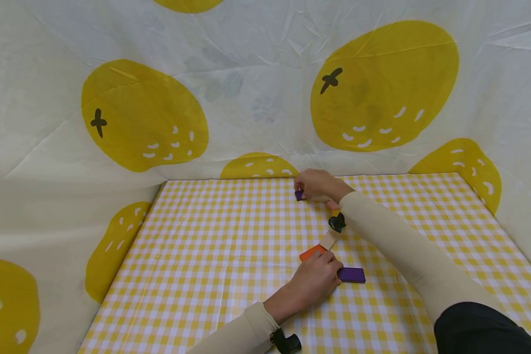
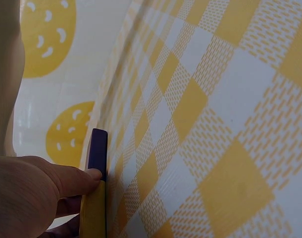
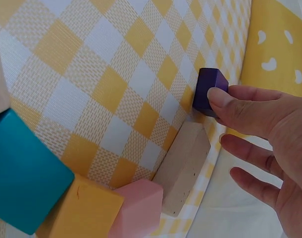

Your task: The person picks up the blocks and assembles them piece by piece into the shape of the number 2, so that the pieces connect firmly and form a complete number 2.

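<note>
At the far side of the table, my right hand [image 1: 316, 183] pinches a small purple block [image 3: 206, 91] between thumb and index finger, its other fingers loosely bent. That block stands at the end of a plain wooden block [image 3: 183, 168]. Nearer, my left hand [image 1: 314, 278] grips a yellow block [image 2: 93, 210], its thumb by the seam where a longer purple block [image 1: 351, 275] meets it. In the head view the left hand hides the yellow block. An orange block [image 1: 311, 252] lies just beyond the left hand's knuckles.
Between the hands runs a curved row: a plain wooden block [image 1: 329, 240], a teal block [image 3: 29, 171], another yellow block [image 3: 84, 208] and a pink block [image 3: 138, 208]. A yellow-and-white checked cloth [image 1: 194, 275] covers the table. Fruit-print fabric [image 1: 256, 98] hangs behind.
</note>
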The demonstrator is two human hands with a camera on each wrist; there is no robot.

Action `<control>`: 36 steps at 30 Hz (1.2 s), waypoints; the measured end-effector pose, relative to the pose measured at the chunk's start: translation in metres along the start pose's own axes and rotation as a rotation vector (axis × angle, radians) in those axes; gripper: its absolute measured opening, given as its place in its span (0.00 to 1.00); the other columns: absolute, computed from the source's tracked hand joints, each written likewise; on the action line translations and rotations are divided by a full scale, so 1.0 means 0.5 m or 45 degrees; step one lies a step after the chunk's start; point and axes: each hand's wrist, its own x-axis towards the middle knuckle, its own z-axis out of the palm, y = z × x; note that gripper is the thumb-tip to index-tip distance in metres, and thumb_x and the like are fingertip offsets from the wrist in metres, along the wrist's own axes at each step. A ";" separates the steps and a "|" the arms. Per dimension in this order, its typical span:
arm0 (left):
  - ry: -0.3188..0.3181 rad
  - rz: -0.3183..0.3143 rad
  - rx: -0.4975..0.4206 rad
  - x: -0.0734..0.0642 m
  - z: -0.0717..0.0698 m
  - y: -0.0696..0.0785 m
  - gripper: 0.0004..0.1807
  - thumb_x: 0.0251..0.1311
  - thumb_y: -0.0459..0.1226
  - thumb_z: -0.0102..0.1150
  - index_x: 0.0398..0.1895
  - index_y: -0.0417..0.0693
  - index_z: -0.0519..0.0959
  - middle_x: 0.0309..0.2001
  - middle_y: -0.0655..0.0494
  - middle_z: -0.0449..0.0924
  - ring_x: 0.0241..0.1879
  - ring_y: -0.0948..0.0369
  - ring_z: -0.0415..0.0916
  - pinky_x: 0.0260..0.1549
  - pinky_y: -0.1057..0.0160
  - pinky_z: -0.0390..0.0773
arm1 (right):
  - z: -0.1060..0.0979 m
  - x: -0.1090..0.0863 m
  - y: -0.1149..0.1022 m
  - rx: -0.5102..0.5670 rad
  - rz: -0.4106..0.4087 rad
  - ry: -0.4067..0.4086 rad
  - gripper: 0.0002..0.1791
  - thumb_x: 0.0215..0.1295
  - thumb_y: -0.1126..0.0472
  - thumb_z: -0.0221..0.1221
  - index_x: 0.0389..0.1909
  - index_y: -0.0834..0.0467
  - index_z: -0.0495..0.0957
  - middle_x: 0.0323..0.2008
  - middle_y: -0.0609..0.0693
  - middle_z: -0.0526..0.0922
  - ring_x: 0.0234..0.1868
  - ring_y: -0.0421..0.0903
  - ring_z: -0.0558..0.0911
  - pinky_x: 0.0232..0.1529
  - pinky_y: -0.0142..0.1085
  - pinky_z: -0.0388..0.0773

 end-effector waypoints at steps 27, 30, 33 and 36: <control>-0.032 -0.006 -0.022 0.001 -0.007 0.002 0.12 0.64 0.49 0.68 0.47 0.58 0.85 0.44 0.63 0.79 0.41 0.65 0.75 0.42 0.72 0.74 | -0.004 -0.016 0.012 -0.004 0.054 -0.048 0.10 0.62 0.60 0.70 0.44 0.52 0.85 0.44 0.49 0.84 0.48 0.51 0.80 0.50 0.50 0.77; -0.037 -0.008 -0.020 0.001 -0.008 0.002 0.12 0.64 0.49 0.67 0.47 0.58 0.85 0.44 0.63 0.79 0.41 0.65 0.75 0.42 0.73 0.74 | -0.002 -0.014 0.015 -0.007 0.048 -0.058 0.10 0.63 0.60 0.70 0.44 0.52 0.84 0.45 0.49 0.84 0.48 0.51 0.80 0.50 0.50 0.77; -0.032 -0.008 -0.017 0.001 -0.008 0.002 0.12 0.64 0.49 0.67 0.47 0.58 0.85 0.44 0.63 0.79 0.41 0.66 0.75 0.42 0.73 0.74 | 0.000 -0.012 0.019 -0.006 0.041 -0.052 0.09 0.63 0.60 0.69 0.44 0.51 0.85 0.44 0.48 0.84 0.48 0.51 0.80 0.50 0.49 0.77; -0.028 -0.009 -0.025 0.001 -0.007 0.001 0.12 0.64 0.49 0.67 0.47 0.58 0.85 0.44 0.64 0.79 0.41 0.66 0.75 0.42 0.73 0.74 | 0.003 -0.010 0.023 -0.001 0.032 -0.041 0.10 0.63 0.61 0.69 0.44 0.50 0.85 0.44 0.47 0.85 0.48 0.50 0.80 0.51 0.49 0.77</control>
